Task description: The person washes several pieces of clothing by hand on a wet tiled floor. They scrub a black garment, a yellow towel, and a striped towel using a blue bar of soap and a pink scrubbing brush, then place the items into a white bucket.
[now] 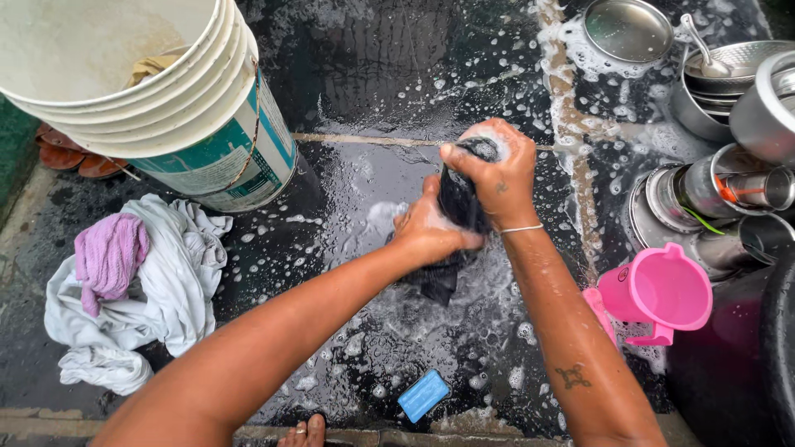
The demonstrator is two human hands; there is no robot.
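We clenched the dark, soapy cloth (457,207) in both fists. Our right hand (495,170) gripped its top; our left hand (428,228) squeezed its middle.

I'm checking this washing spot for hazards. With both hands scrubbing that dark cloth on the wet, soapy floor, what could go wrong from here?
The soapy floor looks slick, and a bare toe stands at its edge, so a slip seems possible. The blue soap bar lies loose nearby and might be stepped on. Suds flung from the dark cloth, wrung between the left hand and right hand, may reach the steel vessels.
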